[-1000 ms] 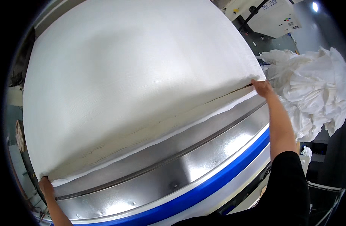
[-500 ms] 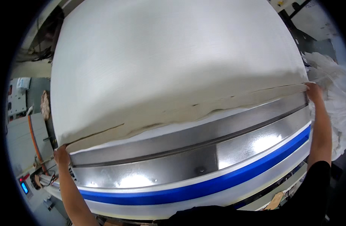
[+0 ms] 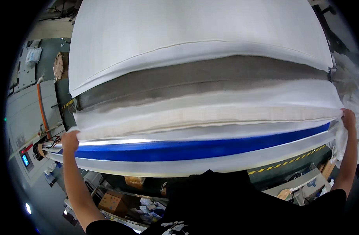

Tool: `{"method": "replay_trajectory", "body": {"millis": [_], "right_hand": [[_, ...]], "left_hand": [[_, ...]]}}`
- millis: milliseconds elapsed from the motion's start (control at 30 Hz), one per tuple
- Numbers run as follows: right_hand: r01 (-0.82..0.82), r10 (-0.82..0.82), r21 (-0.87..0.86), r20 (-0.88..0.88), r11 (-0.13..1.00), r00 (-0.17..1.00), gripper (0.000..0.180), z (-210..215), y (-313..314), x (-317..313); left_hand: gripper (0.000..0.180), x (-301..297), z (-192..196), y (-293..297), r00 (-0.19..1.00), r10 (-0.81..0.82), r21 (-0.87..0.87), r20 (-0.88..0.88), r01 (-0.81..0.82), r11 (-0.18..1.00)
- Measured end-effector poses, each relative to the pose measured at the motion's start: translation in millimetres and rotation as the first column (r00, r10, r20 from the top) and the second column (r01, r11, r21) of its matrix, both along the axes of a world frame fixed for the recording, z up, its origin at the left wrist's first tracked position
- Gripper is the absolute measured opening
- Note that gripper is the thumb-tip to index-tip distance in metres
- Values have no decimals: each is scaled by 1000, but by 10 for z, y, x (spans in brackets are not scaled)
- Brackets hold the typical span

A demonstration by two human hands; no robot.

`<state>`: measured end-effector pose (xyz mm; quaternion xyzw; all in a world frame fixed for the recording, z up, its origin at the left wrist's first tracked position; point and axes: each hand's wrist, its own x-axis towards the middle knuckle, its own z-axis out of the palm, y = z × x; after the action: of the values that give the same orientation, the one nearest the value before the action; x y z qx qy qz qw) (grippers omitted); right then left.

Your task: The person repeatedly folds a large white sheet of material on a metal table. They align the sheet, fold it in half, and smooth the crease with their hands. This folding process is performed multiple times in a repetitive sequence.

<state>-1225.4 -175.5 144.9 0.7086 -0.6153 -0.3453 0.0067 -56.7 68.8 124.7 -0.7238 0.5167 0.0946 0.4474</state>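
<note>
A wide band of white fabric (image 3: 210,115) with a folded, cream-toned edge is stretched from side to side before me. My left hand (image 3: 70,140) is closed on its left end, and my right hand (image 3: 348,118) grips the right end. Beyond it a large white sheet (image 3: 203,23) covers the broad surface, its near edge curving across. Between the two shows a grey strip (image 3: 234,66). Nearer me, a blue band (image 3: 203,147) runs along the front of the machine, just below the fabric. My fingertips are partly hidden in the cloth.
A control box with a lit screen (image 3: 25,159) stands at the left, near an orange hose (image 3: 41,105). Crumpled white sheeting (image 3: 349,86) hangs at the right. Below are a cardboard box (image 3: 112,201) and a bench (image 3: 304,182) with odds and ends.
Both hands have drawn the fabric's edge toward me, over the shiny metal plate, which is now mostly covered. A grey strip has come into sight between it and the large sheet.
</note>
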Motion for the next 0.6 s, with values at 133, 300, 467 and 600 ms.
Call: {"method": "replay_trajectory", "body": {"millis": [133, 300, 467, 600], "right_hand": [[-142, 170, 164, -169, 976, 971, 19, -125, 607, 387], [-78, 206, 384, -305, 920, 930, 13, -362, 1005, 420], [-136, 282, 430, -295, 892, 913, 19, -722, 1170, 180], [-272, 383, 379, -258, 885, 887, 19, -1031, 1371, -814]], "left_hand": [[39, -111, -340, 634, 999, -33, 336, 0, 31, 941], [31, -412, -588, 878, 999, -8, 598, 35, -15, 801], [19, -352, -783, 1034, 1000, 8, 615, 30, -25, 788], [23, -229, -1116, 1056, 994, 72, 549, 82, -105, 829]]}}
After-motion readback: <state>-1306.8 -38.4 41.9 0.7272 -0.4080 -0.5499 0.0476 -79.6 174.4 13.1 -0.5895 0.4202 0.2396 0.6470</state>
